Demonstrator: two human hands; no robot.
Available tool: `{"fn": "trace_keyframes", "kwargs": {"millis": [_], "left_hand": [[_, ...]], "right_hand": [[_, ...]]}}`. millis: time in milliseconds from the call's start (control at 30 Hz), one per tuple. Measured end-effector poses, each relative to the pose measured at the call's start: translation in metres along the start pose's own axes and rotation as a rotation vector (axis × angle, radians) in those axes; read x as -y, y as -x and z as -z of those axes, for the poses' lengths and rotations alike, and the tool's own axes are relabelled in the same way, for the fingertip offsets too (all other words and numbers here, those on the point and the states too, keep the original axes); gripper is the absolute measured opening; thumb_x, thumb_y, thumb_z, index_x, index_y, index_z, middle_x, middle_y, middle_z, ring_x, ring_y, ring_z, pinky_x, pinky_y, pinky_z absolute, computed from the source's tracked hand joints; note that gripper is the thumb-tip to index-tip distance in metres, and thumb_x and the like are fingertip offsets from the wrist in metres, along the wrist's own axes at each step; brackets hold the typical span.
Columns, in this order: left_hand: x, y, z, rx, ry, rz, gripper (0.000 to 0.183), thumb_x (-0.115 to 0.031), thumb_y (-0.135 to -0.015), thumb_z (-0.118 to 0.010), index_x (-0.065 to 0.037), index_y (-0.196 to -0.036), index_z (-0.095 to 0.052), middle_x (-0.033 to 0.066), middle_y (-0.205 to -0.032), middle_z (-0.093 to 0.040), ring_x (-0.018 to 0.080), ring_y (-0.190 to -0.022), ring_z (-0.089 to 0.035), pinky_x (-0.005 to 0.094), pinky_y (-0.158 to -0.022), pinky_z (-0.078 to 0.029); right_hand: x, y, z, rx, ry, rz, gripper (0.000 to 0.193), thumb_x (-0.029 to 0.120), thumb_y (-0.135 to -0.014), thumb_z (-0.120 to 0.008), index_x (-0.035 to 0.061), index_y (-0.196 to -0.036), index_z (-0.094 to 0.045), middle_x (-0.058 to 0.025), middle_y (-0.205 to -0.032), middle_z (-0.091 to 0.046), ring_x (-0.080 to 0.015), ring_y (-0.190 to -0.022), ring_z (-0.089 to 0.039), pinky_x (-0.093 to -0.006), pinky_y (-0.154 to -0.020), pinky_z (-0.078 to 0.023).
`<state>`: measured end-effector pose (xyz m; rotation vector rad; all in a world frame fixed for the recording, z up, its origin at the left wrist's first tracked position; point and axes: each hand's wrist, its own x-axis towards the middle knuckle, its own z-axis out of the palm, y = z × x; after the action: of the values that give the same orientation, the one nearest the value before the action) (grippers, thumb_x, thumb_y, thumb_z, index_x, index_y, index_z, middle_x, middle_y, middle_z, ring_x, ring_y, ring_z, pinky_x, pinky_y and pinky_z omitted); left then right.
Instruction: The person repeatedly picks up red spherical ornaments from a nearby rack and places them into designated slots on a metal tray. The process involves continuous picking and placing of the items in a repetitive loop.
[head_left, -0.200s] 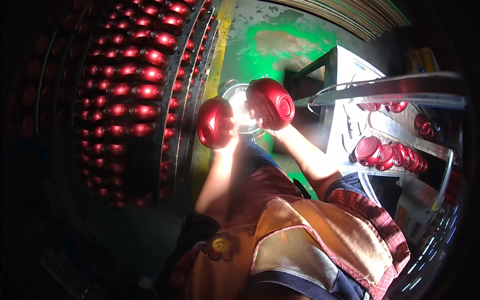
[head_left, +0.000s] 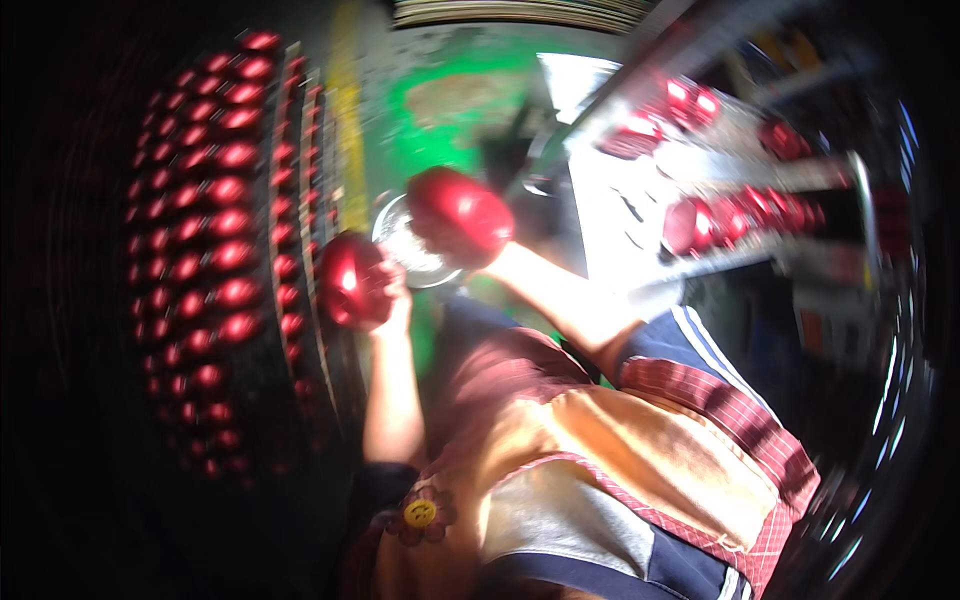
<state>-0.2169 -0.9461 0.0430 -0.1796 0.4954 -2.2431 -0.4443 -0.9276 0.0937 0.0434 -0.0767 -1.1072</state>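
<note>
A shiny red, rounded metal vessel point(head_left: 350, 281) is in my left hand point(head_left: 397, 297), whose fingers curl round its right side. My right hand point(head_left: 493, 262) grips a second red vessel point(head_left: 465, 215), slightly higher and to the right. Most of the right hand is hidden behind that vessel, and motion blurs it. The two vessels are apart, tilted away from each other. Between and beyond them is a round, pale bucket point(head_left: 432, 272), brightly lit, its contents washed out by glare.
Tall racks of many red vessels point(head_left: 232, 222) stand at the left. To the right, a white-topped workbench point(head_left: 612, 205) holds more red vessels point(head_left: 690, 227) in a row. A metal bar point(head_left: 640, 75) crosses above it. Stacked flat boards point(head_left: 520, 12) lie at the far edge.
The view has swung right, so racks, bench and bucket sit further left in the picture. Both hands still hold their red vessels near the bucket. The picture is more blurred now.
</note>
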Motion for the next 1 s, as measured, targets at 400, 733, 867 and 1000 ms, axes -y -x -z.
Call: {"fn": "trace_keyframes", "kwargs": {"millis": [400,733,867,1000], "left_hand": [[0.040,0.133,0.009,-0.361,-1.103,-0.256,0.058,-0.029,-0.098,-0.051,-0.012,-0.152,-0.036,0.0097,-0.151,-0.045,0.0316,-0.136,-0.046,0.0515,-0.111,-0.040],[0.195,0.095,0.018,-0.443,-1.268,-0.078,0.062,-0.025,-0.095,-0.055,-0.012,-0.152,-0.034,0.0138,-0.147,-0.047,0.0346,-0.132,-0.049,0.0560,-0.108,-0.043],[0.296,0.028,-0.011,-0.320,-1.410,-0.129,0.070,-0.020,-0.090,-0.057,-0.007,-0.152,-0.030,0.0176,-0.146,-0.045,0.0353,-0.132,-0.049,0.0568,-0.108,-0.044],[0.405,-0.060,-0.042,-0.177,-1.654,-0.201,0.073,-0.015,-0.086,-0.064,-0.003,-0.150,-0.032,0.0191,-0.136,-0.053,0.0320,-0.120,-0.058,0.0472,-0.100,-0.051]], "right_hand": [[-0.062,0.365,-0.064,-0.635,0.290,0.929,0.052,0.029,-0.095,-0.055,0.0031,-0.140,-0.048,-0.0147,-0.133,-0.058,-0.0293,-0.122,-0.058,-0.0458,-0.107,-0.046],[0.178,0.556,-0.202,-1.098,1.396,1.637,0.047,0.015,-0.088,-0.070,0.0067,-0.132,-0.059,-0.0129,-0.128,-0.059,-0.0230,-0.117,-0.060,-0.0355,-0.100,-0.049],[0.333,0.521,-0.184,-1.356,1.952,1.617,0.039,0.019,-0.084,-0.075,0.0240,-0.123,-0.069,-0.0108,-0.128,-0.053,-0.0280,-0.119,-0.055,-0.0363,-0.103,-0.046],[0.449,0.477,-0.124,-1.681,2.109,1.326,0.039,0.020,-0.080,-0.077,0.0349,-0.115,-0.072,-0.0089,-0.131,-0.050,-0.0330,-0.123,-0.051,-0.0391,-0.100,-0.048]]}}
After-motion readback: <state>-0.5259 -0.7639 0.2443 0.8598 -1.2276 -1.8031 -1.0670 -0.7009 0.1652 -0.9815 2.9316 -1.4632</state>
